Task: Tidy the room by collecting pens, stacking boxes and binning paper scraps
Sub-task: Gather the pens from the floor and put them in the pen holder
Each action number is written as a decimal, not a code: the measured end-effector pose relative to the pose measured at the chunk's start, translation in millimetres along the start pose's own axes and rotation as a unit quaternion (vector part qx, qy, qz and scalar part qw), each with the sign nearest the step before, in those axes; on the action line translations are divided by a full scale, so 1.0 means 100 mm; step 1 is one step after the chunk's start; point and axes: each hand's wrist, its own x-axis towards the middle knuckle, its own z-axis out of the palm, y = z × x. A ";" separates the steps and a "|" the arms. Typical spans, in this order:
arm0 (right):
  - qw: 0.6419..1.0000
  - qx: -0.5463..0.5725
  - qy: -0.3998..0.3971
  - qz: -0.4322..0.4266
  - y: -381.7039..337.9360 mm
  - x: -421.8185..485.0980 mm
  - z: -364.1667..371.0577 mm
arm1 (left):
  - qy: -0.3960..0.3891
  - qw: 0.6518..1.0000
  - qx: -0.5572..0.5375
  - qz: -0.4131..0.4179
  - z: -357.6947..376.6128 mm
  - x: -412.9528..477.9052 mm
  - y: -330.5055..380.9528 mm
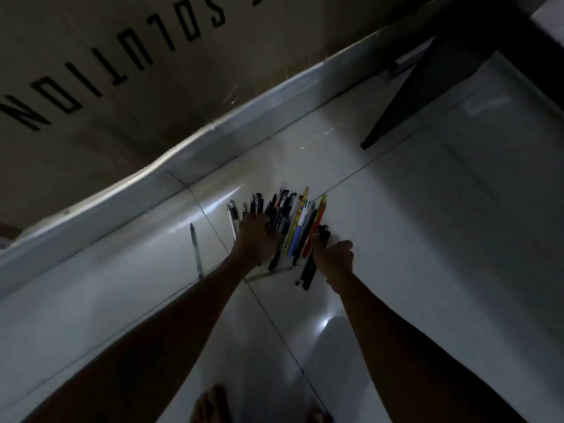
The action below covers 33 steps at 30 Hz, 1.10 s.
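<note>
Lots of pens (pixel 294 227) lie in a pile on the floor (pixel 412 224). The left hand (pixel 255 238) rests flat on the pile, fingers straight. The right hand (pixel 334 254) curls round a few pens at the pile's right side. A lone pen (pixel 196 248) lies apart on the left.

**Dim and underexposed**

Little light reaches here: my left hand (pixel 256 236) and right hand (pixel 335 254) are dark shapes, and the pens (pixel 294 227) show dulled colours. One bright glare spot (pixel 324 325) sits on the glossy floor (pixel 427 224) between my arms (pixel 171 325). Wide-angle bending curves the skirting (pixel 213 141); everything looks slightly soft.
</note>
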 end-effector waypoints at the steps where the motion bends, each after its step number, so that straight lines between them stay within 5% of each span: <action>1: 1.000 -0.001 0.008 0.000 -0.01 0.00 0.03 | 0.008 1.000 0.008 -0.006 0.05 0.02 -0.01; 14: 0.998 -0.020 0.064 0.022 -0.11 0.34 0.34 | 0.071 0.995 0.009 -0.063 0.42 0.27 -0.02; 27: 0.991 -0.128 0.036 -0.004 -0.09 0.45 0.38 | 0.056 0.975 0.216 -0.020 0.48 0.37 -0.02; 33: 0.997 -0.041 0.058 0.013 -0.06 0.50 0.42 | 0.058 0.979 0.197 -0.012 0.54 0.40 -0.03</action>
